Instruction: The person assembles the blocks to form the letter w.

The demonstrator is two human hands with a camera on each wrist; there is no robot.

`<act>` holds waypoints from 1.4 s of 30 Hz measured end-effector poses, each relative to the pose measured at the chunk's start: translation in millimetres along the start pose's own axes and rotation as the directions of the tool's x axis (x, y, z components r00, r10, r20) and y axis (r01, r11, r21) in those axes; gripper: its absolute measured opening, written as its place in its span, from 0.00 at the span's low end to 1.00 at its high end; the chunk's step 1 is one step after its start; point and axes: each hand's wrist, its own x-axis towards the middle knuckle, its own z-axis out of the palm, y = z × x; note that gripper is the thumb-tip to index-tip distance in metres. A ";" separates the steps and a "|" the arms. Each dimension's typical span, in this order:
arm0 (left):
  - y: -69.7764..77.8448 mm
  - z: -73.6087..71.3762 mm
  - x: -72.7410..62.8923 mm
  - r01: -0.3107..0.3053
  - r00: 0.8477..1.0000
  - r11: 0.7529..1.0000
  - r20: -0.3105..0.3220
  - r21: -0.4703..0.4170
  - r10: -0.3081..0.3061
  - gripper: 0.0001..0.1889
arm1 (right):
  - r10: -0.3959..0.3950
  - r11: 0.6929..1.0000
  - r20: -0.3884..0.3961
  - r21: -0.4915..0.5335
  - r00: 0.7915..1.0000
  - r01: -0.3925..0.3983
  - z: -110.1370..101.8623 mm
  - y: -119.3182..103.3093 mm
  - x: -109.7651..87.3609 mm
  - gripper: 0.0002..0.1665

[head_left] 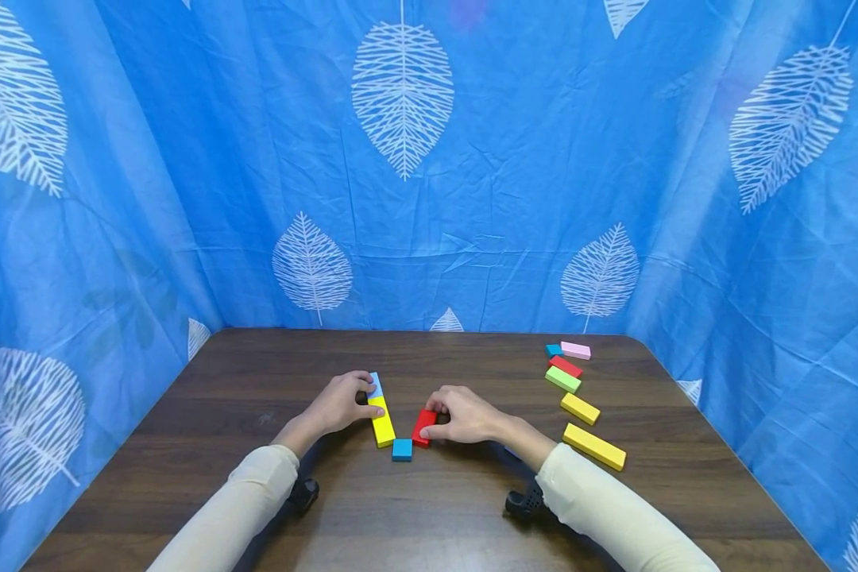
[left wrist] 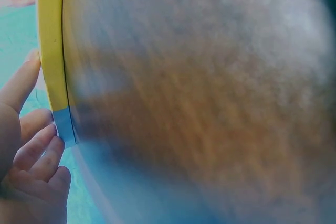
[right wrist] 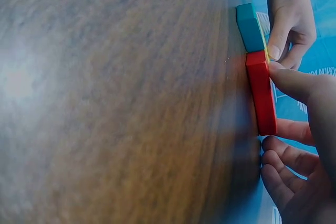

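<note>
In the head view, my left hand lies at the left side of a yellow block and a light blue block, which stand end to end. Its thumb touches the yellow block and its fingertips touch the light blue one. My right hand pinches a red block between thumb and fingers; the right wrist view shows the thumb near one end and a finger at the other. Between the yellow and red blocks, at their near ends, sits a small teal block, also seen in the right wrist view.
On the right side of the brown table lie a pink block, another teal block, another red block, a green block, a shorter yellow block and a longer yellow block. A blue leaf-patterned curtain surrounds the table.
</note>
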 end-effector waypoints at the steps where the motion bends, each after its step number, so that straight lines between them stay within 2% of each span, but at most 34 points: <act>1: 0.1 0.0 -0.1 -0.003 1.000 1.000 0.000 0.001 0.003 0.29 | -0.001 1.000 0.000 -0.002 1.000 0.001 -0.3 -0.4 -0.2 0.23; 14: 0.3 0.9 -0.5 -0.008 1.000 1.000 -0.007 0.011 0.008 0.29 | -0.016 1.000 -0.001 -0.011 1.000 0.016 -1.1 1.6 -0.8 0.26; 28: 0.3 -0.4 -0.4 -0.012 1.000 1.000 0.002 0.022 0.012 0.29 | -0.066 0.997 0.009 -0.037 0.998 0.067 -19.0 12.7 -14.1 0.25; 37: 3.4 -5.7 2.7 -0.013 0.999 0.997 0.042 0.079 0.010 0.28 | -0.050 0.998 -0.041 -0.037 0.998 0.049 -39.1 26.9 -29.3 0.25; 42: 10.6 -9.6 4.1 -0.005 0.998 0.990 0.067 0.142 -0.004 0.28 | -0.047 0.998 -0.067 -0.055 0.997 0.043 -47.3 35.8 -37.6 0.23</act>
